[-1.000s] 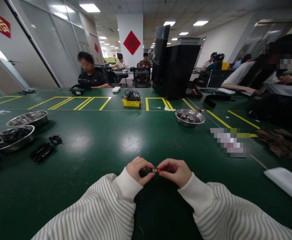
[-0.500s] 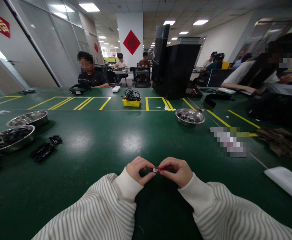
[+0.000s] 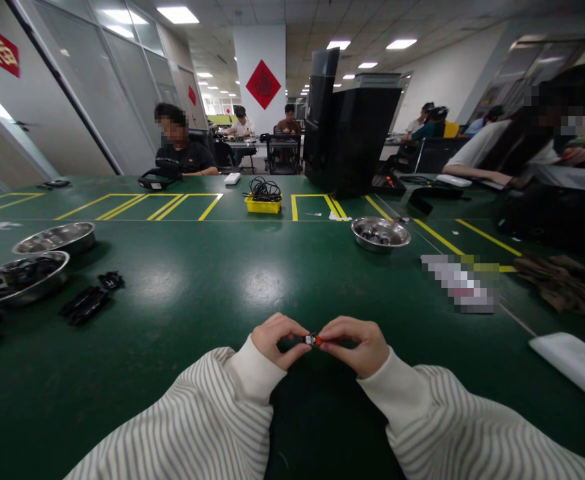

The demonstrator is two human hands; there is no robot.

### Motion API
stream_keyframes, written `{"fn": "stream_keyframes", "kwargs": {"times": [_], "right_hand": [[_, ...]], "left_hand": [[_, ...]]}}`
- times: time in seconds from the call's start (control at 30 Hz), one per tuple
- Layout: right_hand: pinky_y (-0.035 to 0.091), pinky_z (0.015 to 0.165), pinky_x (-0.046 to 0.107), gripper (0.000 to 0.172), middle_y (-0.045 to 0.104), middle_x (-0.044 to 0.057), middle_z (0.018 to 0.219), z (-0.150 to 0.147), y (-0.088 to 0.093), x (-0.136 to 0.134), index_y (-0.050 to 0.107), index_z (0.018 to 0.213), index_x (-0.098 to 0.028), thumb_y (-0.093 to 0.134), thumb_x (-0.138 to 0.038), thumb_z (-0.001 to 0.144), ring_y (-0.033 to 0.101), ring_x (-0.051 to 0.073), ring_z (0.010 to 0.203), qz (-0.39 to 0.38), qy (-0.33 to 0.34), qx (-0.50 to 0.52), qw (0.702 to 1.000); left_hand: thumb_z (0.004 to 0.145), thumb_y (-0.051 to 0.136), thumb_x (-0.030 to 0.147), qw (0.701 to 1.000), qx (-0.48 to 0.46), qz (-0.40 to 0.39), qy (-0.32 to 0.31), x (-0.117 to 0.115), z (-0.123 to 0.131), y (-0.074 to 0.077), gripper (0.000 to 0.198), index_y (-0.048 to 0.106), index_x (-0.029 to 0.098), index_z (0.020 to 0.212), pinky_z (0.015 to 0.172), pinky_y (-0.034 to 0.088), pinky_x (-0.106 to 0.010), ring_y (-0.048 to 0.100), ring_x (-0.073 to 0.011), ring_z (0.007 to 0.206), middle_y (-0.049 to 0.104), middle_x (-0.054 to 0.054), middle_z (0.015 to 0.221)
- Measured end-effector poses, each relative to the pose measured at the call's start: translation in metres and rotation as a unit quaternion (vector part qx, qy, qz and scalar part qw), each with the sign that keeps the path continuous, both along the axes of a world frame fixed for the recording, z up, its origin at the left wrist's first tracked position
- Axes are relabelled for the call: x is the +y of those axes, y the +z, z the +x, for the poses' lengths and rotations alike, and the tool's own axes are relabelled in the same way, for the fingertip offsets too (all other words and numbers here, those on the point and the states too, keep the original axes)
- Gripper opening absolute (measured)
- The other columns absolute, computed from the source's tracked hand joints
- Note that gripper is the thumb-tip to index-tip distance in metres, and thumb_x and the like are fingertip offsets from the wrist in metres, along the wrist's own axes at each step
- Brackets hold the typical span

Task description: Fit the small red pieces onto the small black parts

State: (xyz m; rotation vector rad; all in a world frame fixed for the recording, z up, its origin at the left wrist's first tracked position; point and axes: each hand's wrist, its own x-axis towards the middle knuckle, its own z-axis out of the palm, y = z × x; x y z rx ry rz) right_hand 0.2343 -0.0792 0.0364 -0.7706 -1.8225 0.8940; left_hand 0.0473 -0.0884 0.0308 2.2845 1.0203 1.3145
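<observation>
Between my two hands is a small part [image 3: 310, 340], silvery and dark on its left side and orange on its right; its exact kind is too small to make out. My left hand [image 3: 277, 340] pinches the dark left end between thumb and forefinger. The orange end sits in the thumb and fingertips of my right hand [image 3: 357, 343]. Both hands are close together, just above the green table [image 3: 212, 287] near its front edge. Fingertips cover some of the part.
Two steel bowls stand at the left, the nearer bowl [image 3: 62, 273] with dark pieces; black packets [image 3: 86, 305] lie beside it. Another steel bowl [image 3: 381, 245] is ahead right. A yellow box [image 3: 263, 206] holds cables. A white object [image 3: 575, 367] lies right. Other people sit around.
My right hand has shifted very slightly, its fingers still on the orange end. My left hand keeps its pinch in nearly the same place.
</observation>
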Motion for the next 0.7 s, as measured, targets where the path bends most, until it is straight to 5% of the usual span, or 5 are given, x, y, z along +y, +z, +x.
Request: {"fn": "stream_keyframes", "kwargs": {"times": [0.7], "right_hand": [[0.053, 0.052, 0.024, 0.007, 0.067, 0.006, 0.070, 0.0010, 0.0064, -0.0017, 0.069, 0.072, -0.019, 0.064, -0.016, 0.068, 0.063, 0.015, 0.058, 0.095, -0.011, -0.037, 0.995]], "left_hand": [[0.069, 0.061, 0.024, 1.000, -0.011, 0.022, -0.011, -0.0011, 0.0016, 0.0035, 0.012, 0.061, 0.013, 0.072, 0.052, 0.044, -0.024, 0.051, -0.0113, 0.054, 0.063, -0.005, 0.063]]}}
